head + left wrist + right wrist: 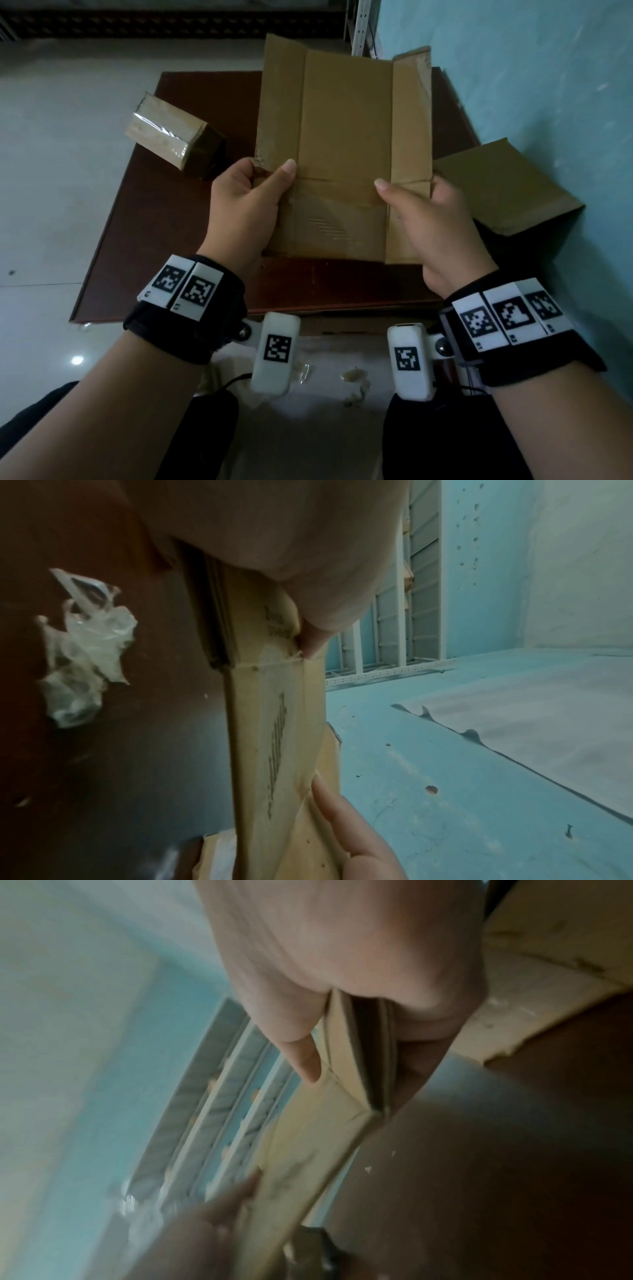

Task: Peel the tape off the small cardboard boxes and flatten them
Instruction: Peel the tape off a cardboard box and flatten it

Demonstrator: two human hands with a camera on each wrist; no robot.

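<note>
I hold a flattened brown cardboard box [346, 137] up over the dark wooden table [164, 240]. My left hand [246, 202] pinches its lower left edge, thumb on the near face. My right hand [431, 219] grips the lower right edge the same way. The left wrist view shows the flattened box [274, 737] edge-on, with printing on one face. In the right wrist view the flattened box [329, 1123] is blurred, layers pressed together under the thumb. A taped small box [171, 135] lies on the table's far left.
Another flattened cardboard piece [507, 188] leans at the table's right side against the teal wall [548, 68]. Crumpled clear tape [85, 647] lies on the table, and more tape scraps [352, 377] lie on the floor by my knees. Metal shelving [361, 24] stands behind.
</note>
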